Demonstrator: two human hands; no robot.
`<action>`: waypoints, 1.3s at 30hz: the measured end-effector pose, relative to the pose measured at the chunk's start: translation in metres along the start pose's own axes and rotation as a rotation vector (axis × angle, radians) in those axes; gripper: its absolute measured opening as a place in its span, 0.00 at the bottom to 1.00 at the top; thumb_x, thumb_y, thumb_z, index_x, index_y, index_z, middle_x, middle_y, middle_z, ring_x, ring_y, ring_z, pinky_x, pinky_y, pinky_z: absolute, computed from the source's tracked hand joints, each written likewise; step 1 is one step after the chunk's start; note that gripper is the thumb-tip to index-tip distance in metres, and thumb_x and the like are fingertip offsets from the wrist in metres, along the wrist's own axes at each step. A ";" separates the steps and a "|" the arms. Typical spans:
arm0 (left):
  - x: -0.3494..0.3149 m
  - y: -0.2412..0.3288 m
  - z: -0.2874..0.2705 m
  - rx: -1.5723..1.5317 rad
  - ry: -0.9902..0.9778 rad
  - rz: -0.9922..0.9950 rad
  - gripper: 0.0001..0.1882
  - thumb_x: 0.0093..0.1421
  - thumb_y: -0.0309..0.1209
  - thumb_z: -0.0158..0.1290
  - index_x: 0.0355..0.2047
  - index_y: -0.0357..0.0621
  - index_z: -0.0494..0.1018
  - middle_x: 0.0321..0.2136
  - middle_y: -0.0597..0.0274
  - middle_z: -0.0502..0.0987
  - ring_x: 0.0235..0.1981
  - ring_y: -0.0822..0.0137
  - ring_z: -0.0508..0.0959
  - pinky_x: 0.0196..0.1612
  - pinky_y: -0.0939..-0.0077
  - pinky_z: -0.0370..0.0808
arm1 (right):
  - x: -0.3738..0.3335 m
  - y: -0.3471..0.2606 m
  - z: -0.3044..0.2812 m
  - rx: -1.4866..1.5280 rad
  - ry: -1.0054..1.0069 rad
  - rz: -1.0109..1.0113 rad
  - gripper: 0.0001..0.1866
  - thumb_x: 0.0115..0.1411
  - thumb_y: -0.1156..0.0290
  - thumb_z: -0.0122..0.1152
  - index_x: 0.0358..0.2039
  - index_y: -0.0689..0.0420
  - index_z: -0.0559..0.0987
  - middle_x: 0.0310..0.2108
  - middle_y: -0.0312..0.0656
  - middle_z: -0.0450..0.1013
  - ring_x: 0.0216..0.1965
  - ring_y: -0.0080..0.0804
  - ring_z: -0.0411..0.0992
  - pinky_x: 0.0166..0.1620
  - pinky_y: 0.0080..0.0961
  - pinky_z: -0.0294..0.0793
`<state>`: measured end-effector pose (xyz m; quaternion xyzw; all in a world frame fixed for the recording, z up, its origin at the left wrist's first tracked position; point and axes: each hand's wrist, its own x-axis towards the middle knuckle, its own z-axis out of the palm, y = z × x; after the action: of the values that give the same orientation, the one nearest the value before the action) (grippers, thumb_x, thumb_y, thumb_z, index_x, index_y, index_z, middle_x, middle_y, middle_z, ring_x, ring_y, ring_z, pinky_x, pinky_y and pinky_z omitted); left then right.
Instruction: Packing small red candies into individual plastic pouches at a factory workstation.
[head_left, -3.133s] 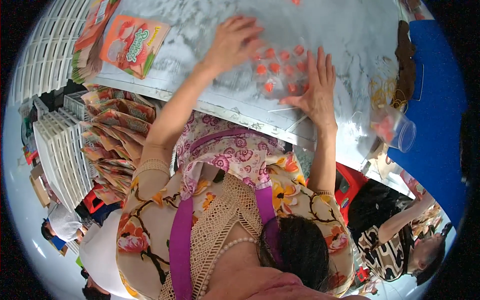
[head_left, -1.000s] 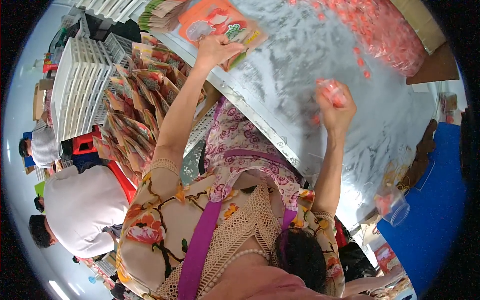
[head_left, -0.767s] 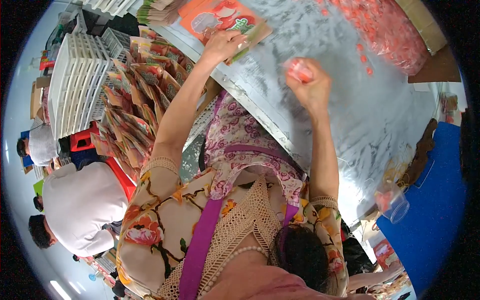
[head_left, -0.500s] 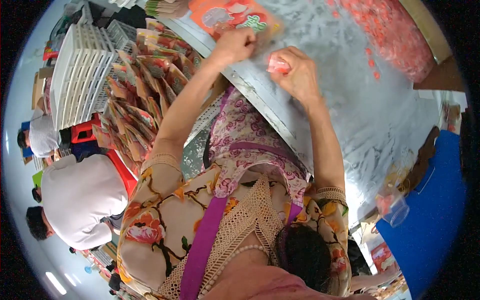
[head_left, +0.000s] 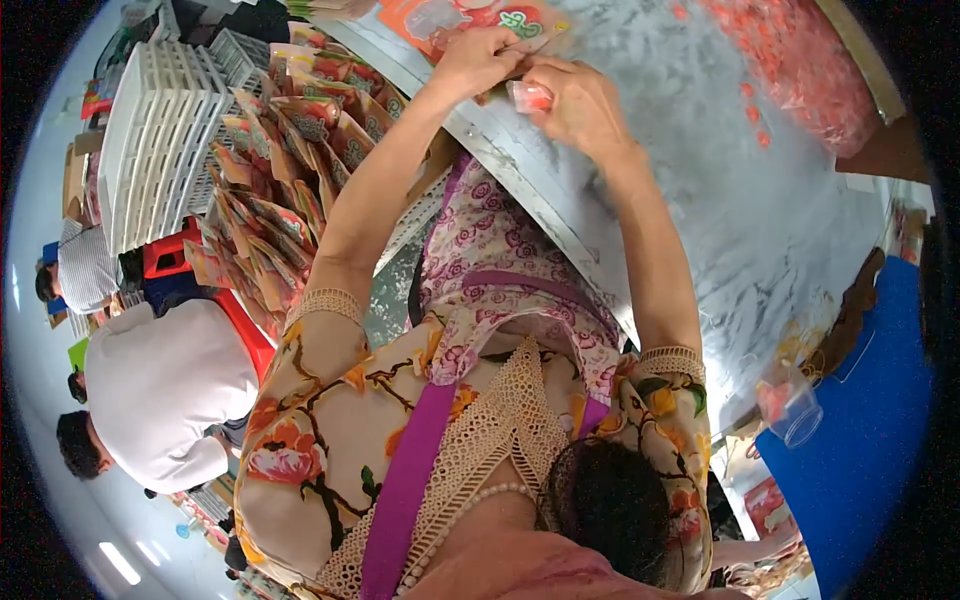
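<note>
At the top of the view, an orange pouch (head_left: 425,28) with printed pictures lies on the metal-topped table. My left hand (head_left: 480,64) is closed at the pouch's near edge, fingers pinched on it. Close beside it, my right hand (head_left: 582,106) curls round a small clear packet (head_left: 530,97) with something red inside, which sticks out on the palm side. My right fingertips meet the pouch's edge next to my left fingers. Whether the pouch's mouth is open is hidden by my hands.
A heap of small red packets (head_left: 800,70) fills the far right of the table (head_left: 720,230), with a few loose red pieces (head_left: 750,112) nearby. Many filled pouches (head_left: 270,200) stand left, beside stacked white crates (head_left: 160,150). A person in white (head_left: 170,395) sits at left.
My right hand has moved left and up with the small packet, closing the gap to my left hand at the pouch. My left hand has shifted slightly upward.
</note>
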<state>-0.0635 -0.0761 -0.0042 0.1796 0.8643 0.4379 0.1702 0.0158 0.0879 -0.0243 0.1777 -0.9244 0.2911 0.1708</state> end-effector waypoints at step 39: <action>-0.009 0.045 0.047 0.131 0.385 0.311 0.08 0.57 0.27 0.51 0.36 0.41 0.77 0.22 0.54 0.77 0.20 0.66 0.76 0.28 0.73 0.72 | -0.023 -0.011 -0.039 0.994 0.343 0.758 0.07 0.52 0.71 0.65 0.30 0.59 0.82 0.20 0.31 0.73 0.21 0.16 0.66 0.23 0.18 0.63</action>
<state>-0.0267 -0.0225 0.0079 0.2344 0.8694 0.4279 -0.0788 0.0489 0.1080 0.0016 -0.1520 -0.6378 0.7486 0.0989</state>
